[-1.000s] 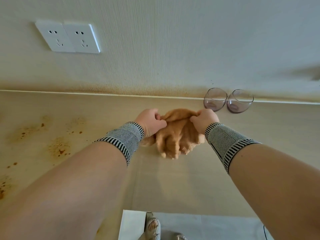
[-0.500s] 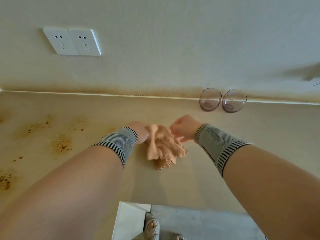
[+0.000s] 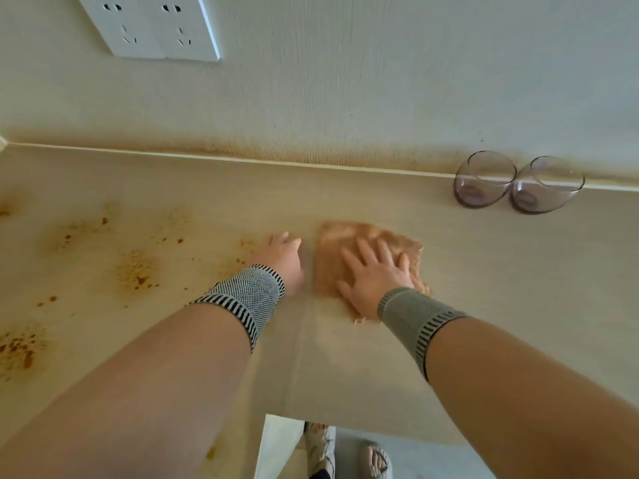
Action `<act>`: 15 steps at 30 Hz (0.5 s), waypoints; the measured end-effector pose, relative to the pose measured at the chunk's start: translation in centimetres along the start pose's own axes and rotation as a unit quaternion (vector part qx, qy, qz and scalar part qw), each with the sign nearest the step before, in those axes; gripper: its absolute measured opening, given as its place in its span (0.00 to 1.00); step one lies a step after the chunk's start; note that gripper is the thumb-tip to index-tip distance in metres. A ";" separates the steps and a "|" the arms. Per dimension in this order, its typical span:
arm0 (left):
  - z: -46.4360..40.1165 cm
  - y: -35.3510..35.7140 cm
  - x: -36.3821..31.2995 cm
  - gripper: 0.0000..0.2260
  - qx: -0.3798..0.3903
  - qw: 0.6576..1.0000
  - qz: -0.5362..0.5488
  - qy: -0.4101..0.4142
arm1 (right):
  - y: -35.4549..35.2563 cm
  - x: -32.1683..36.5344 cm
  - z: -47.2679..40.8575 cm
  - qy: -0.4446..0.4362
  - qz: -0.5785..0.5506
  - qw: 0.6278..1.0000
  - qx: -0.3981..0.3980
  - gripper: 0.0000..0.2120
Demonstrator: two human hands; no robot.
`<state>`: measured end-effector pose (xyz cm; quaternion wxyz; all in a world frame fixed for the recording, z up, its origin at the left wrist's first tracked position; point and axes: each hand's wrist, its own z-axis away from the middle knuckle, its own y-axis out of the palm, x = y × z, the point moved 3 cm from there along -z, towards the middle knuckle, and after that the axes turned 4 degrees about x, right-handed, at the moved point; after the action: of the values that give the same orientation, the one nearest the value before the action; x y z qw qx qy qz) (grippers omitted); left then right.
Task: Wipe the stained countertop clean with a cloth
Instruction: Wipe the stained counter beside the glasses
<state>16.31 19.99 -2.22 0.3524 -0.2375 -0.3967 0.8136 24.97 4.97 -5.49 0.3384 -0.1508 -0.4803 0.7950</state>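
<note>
Head camera shows me brown stains (image 3: 135,274) spattered over the left part of the beige countertop (image 3: 518,271), and my left hand (image 3: 281,259) lies on the bare surface at their edge, fingers loose, holding nothing. Just right of it my right hand (image 3: 375,274) presses flat, fingers spread, on the orange cloth (image 3: 332,254) lying spread on the counter. Farther right, two glass tumblers (image 3: 518,183) stand touching by the wall.

Soft even daylight, wide-angle edge distortion
</note>
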 end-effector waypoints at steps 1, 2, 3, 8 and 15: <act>-0.4 -0.1 0.2 0.30 0.000 1.000 -0.004 0.004 | -0.8 -1.1 -0.9 0.046 -0.006 0.999 -0.004 0.34; -0.9 -0.3 0.3 0.30 -0.002 1.000 -0.009 0.007 | -1.6 -1.9 -1.7 0.093 -0.010 0.996 -0.008 0.36; -1.4 -0.4 0.4 0.30 -0.002 1.000 -0.012 0.009 | -2.0 -2.5 -2.4 0.128 -0.013 0.992 -0.014 0.37; -3.8 -1.2 0.4 0.30 -0.008 0.999 -0.032 0.003 | -1.6 0.7 -1.9 0.072 -0.093 0.989 -0.086 0.34; -7.1 -2.4 -1.1 0.30 -0.022 0.999 -0.044 0.013 | -0.7 0.9 -2.8 0.047 -0.126 0.985 -0.111 0.26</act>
<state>22.65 23.60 -4.16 0.3878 -0.2377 -0.4203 0.7852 26.19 7.61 -6.20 0.4396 -0.1632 -0.5645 0.6793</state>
